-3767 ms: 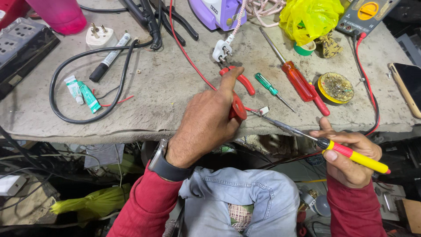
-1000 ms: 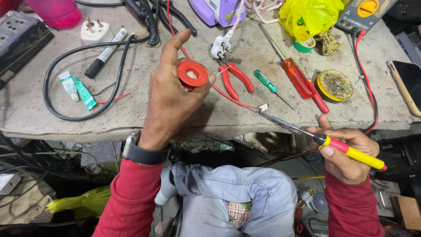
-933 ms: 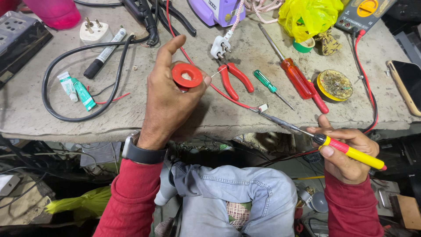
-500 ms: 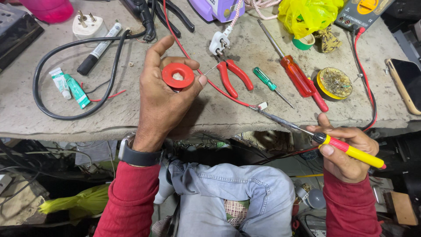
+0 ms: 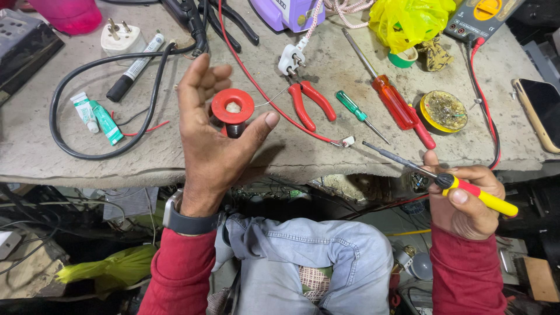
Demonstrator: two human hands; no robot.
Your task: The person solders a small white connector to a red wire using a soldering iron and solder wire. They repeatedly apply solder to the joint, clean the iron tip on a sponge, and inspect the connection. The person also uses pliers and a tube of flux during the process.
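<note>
Viewing from the head camera, the nearest item is the right hand (image 5: 464, 201), closed around the yellow-and-red handle of a soldering iron (image 5: 443, 179), whose metal tip points up and left over the front edge of the bench (image 5: 163, 163). Further in, the left hand (image 5: 213, 137) is raised above the bench with a red spool (image 5: 233, 108) pinched between thumb and fingers, its round flange turned towards the camera; a fine wire appears to run from it to the right, though this is too thin to be traced with certainty. Beyond the spool, red-handled pliers (image 5: 309, 105), a small green screwdriver (image 5: 357, 112), a larger red screwdriver (image 5: 392, 99) and a round yellow tin (image 5: 443, 111) lie on the bench, with a white plug (image 5: 291, 59) and a looped black cable (image 5: 81, 116) further back. Two risks may be judged: the spool is gripped only at its rim and could slip and roll off the edge; the iron's tip, if hot, lies near a thin red lead (image 5: 274, 105) crossing the bench, whose insulation could be scorched.
</note>
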